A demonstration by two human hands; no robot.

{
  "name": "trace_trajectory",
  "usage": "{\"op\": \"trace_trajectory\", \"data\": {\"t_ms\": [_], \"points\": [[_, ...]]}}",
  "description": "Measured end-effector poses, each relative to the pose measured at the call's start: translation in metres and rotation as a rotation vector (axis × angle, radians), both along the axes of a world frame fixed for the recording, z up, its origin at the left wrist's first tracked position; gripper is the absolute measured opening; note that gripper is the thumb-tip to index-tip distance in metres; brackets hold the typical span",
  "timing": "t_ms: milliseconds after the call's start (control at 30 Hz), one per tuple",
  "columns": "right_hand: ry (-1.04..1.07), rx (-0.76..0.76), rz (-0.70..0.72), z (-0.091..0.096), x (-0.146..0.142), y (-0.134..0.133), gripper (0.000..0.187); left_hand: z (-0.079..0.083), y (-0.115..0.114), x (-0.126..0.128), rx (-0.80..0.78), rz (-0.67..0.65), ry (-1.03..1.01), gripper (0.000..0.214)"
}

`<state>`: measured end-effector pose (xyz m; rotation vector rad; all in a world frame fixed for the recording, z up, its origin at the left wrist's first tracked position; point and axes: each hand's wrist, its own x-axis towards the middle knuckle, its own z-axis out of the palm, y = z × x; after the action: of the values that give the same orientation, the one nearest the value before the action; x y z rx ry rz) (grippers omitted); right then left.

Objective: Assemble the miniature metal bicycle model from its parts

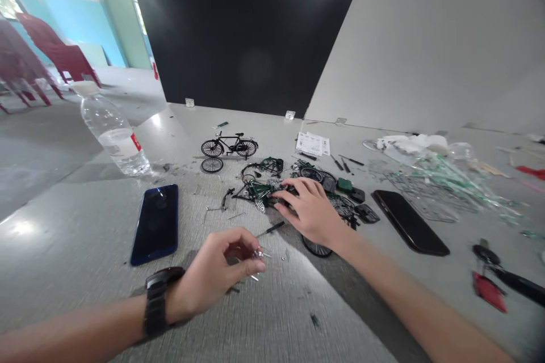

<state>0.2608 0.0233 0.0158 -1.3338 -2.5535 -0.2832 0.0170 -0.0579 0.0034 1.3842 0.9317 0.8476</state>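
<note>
My left hand (227, 261), with a dark watch (156, 298) on its wrist, pinches a small silvery metal part (258, 254) between thumb and fingers. Thin pins stick out past the fingertips, and most of the part is hidden. My right hand (309, 210) reaches into a pile of model bicycle parts (258, 191) in black, green and silver, its fingers slightly bent and apart. Whether its fingertips touch a part I cannot tell. Below the pile, a small screwdriver (276, 227) lies between the hands. A black spoked wheel (315, 247) is partly under the right wrist.
An assembled miniature bicycle (230, 146) stands behind the pile, a loose wheel (212, 165) before it. A water bottle (113, 133) and blue phone (155, 224) are left. A black phone (409, 221), keys (487, 258), plastic scraps (451, 176) and paper sheets (313, 143) lie right.
</note>
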Motion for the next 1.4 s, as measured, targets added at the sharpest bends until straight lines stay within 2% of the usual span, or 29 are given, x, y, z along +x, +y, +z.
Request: {"op": "trace_trajectory", "data": {"t_ms": [200, 433, 733, 1267, 1400], "points": [[-0.043, -0.100, -0.010, -0.005, -0.007, -0.004, 0.051, 0.000, -0.001, 0.000, -0.005, 0.002, -0.008, 0.024], [-0.072, -0.134, -0.045, -0.010, -0.006, -0.003, 0.054, 0.000, 0.000, 0.000, -0.010, -0.002, 0.009, 0.023], [-0.074, -0.192, -0.038, -0.005, -0.016, -0.005, 0.056, -0.001, -0.001, 0.000, -0.007, -0.008, 0.030, 0.024], [-0.046, -0.243, 0.105, -0.004, -0.029, -0.014, 0.061, -0.004, -0.001, 0.001, -0.022, -0.011, 0.012, 0.023], [-0.065, -0.204, 0.021, 0.001, -0.017, -0.007, 0.066, -0.004, -0.002, 0.000, -0.028, -0.008, 0.018, 0.024]]}}
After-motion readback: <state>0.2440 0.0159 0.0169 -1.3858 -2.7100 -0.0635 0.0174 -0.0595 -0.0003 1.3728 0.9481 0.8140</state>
